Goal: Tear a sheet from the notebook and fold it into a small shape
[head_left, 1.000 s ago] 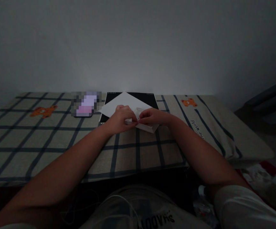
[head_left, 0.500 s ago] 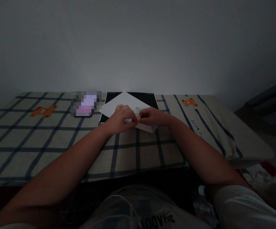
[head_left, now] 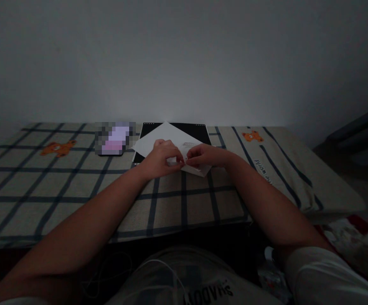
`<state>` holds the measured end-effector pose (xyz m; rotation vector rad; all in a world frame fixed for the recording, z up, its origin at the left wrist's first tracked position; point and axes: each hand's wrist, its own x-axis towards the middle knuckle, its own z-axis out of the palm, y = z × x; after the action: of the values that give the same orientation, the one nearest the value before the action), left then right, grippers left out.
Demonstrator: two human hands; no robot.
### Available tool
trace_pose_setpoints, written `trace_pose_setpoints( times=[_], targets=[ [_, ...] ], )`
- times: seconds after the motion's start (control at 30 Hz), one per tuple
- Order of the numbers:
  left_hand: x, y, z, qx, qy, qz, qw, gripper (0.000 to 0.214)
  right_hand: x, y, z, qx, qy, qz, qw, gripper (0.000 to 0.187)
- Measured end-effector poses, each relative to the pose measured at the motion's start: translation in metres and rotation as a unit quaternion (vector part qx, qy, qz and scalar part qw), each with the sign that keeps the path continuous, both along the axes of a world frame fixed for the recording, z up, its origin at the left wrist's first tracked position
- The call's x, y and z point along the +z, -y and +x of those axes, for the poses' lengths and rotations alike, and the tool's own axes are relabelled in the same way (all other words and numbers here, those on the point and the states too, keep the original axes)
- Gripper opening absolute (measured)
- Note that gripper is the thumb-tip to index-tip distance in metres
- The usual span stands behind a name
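A white sheet of paper (head_left: 156, 137) lies turned like a diamond over a black board (head_left: 150, 127) with white dots at its corners. Across the sheet's near part, my left hand (head_left: 163, 159) pinches at the paper, thumb and fingertips together. My right hand (head_left: 204, 155) is closed in a pinch just beside the left fingertips, at the same spot. Faint grey marks show on the paper between the hands. The near edge of the paper (head_left: 203, 171) sticks out below my right hand. Whatever small thing lies between the fingertips is too tiny to make out.
A phone with a blurred screen (head_left: 117, 140) lies left of the board. The checked tablecloth (head_left: 171, 207) carries orange bear prints, and a wall (head_left: 184, 63) rises behind. Below the table at right are a plastic bottle (head_left: 271, 271) and a red container (head_left: 366, 233) with crumpled white stuff.
My hands stay almost in place, with the right fingers shifted very slightly. The paper's near corner by my right hand has flattened and moved a little to the right.
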<state>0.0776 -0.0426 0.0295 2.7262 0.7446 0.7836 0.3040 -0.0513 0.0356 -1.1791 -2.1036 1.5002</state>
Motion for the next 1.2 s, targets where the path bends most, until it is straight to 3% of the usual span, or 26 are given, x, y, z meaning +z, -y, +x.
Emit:
trace_pose_setpoints(
  times=[0.63, 1.2],
  targets=[
    [-0.0039, -0.0024, 0.0023, 0.019, -0.034, -0.004, 0.999, 0.017, -0.0001, -0.0017, 0.0004, -0.001, 0.034, 0.038, 0.999, 0.027],
    [-0.0014, 0.0006, 0.003, -0.019, -0.048, -0.023, 0.998, 0.016, 0.0023, -0.0001, -0.0012, 0.031, 0.049, 0.038, 0.998, 0.026]
  ],
)
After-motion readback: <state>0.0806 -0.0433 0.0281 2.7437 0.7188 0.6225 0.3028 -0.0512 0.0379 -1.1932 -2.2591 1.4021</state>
